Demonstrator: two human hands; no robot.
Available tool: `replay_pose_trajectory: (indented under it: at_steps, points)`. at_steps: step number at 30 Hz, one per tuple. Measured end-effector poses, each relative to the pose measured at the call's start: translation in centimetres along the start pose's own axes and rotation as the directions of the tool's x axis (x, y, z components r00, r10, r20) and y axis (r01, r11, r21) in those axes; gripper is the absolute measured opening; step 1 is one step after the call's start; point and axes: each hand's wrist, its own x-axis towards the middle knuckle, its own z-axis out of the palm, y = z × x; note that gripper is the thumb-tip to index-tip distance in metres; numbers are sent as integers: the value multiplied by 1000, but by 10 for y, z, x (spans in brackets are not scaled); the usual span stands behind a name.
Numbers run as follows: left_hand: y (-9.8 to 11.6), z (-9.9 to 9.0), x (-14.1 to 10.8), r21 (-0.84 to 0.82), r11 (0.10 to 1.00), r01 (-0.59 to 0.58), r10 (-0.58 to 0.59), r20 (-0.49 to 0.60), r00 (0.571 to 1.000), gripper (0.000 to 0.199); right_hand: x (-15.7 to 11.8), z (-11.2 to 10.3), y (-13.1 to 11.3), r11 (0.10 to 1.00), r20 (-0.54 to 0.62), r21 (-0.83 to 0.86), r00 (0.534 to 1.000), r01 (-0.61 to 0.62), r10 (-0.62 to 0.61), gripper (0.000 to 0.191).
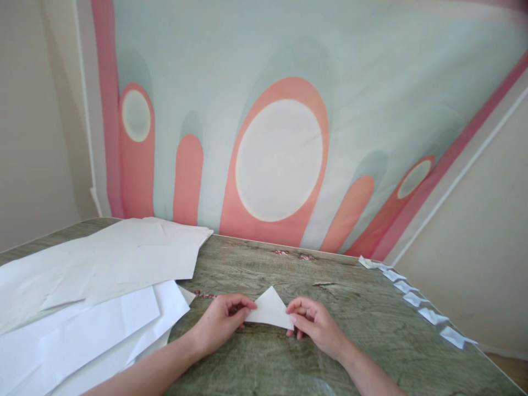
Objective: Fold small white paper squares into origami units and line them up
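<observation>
Left hand [219, 322] at eight o'clock, right hand [318, 325] at four aptly pinch likely light, creasable paper [269, 309]; layers unclear.

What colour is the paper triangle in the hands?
The paper triangle is white; see the head view.

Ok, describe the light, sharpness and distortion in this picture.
Head view throughout: soft light, faint shadows; the loose white paper sheets at left look nearly washed out; the small white paper triangle between the left hand and right hand keeps a clear outline; wide-angle stretch toward the edges; the grey-green wood-grain tabletop looks slightly soft.
</observation>
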Motion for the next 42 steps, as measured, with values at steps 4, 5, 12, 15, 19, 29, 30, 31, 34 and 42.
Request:
replay_pose_trajectory:
  at_steps: [4, 5, 12, 15, 19, 29, 30, 31, 34, 42]
  points:
    - [4, -2, -1, 38, 999, -4, 4, -3, 1000, 36, 1, -2, 2, 1000, 7, 4, 1000, 9, -9, 32]
    - [5, -2, -2, 44, 999, -21, 21, 3, 1000, 36, 1, -3, 2, 1000, 11, -3, 1000, 15, -15, 33]
    - [6, -3, -2, 132, 989, -67, 70, -21, 997, 31, 2, -4, 1, 999, 5, -39, 1000, 22, -22, 44]
    - [6, -3, -2, 96, 994, -55, 55, 1, 998, 30, 2, -4, 0, 999, -26, -53, 1000, 11, -12, 44]
    - [8, -2, -1, 59, 998, -23, 22, 27, 999, 31, 2, -3, 0, 997, -56, -71, 998, 11, -15, 44]
    - [9, 1, -3, 73, 997, 0, 4, -49, 999, 31, 2, 11, 2, 999, -154, 43, 988, 24, -17, 39]
    - [9, 2, -3, 60, 998, -3, 6, -57, 998, 31, 2, 12, 2, 998, -157, 50, 987, 24, -16, 39]
    - [8, 2, -3, 43, 999, -10, 13, -64, 998, 30, 2, 12, 2, 998, -159, 52, 987, 24, -15, 38]
    - [5, 2, -2, -9, 999, -41, 40, -77, 996, 28, 2, 14, 1, 999, -155, 33, 988, 22, -17, 38]
    - [8, 3, -2, 183, 983, -24, 22, 16, 1000, 23, -1, 27, -1, 999, -170, -46, 985, 14, -21, 41]
